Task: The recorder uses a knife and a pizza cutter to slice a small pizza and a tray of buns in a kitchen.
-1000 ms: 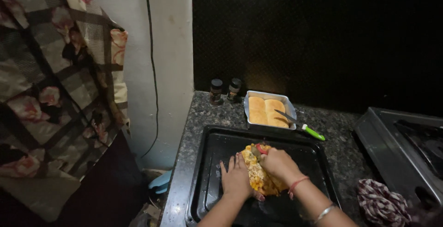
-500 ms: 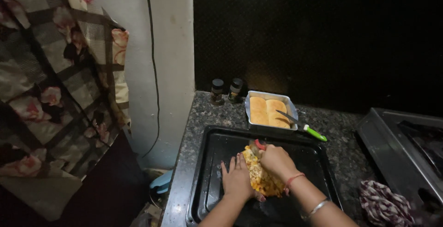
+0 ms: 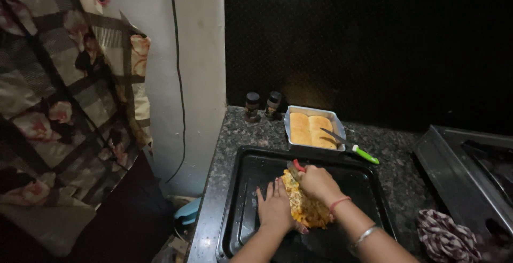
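Note:
A yellow-orange topped flatbread (image 3: 304, 205) lies in a black baking tray (image 3: 243, 204) on the counter. My left hand (image 3: 275, 208) rests flat with fingers spread against the flatbread's left side. My right hand (image 3: 316, 183) is closed over a red-handled tool (image 3: 297, 167) at the flatbread's far end; the blade of the tool is hidden. A red thread and a metal bangle sit on my right wrist.
Behind the tray, a white dish (image 3: 314, 114) holds golden buns (image 3: 310, 129), with a green-handled knife (image 3: 354, 148) laid across its rim. Two small spice jars (image 3: 262, 105) stand at the wall. A stove (image 3: 470, 167) and patterned cloth (image 3: 446, 236) are on the right, floral fabric (image 3: 69, 108) hangs left.
The view has shifted slightly; both hands stay on the flatbread in nearly the same place, the right hand a little nearer the far end.

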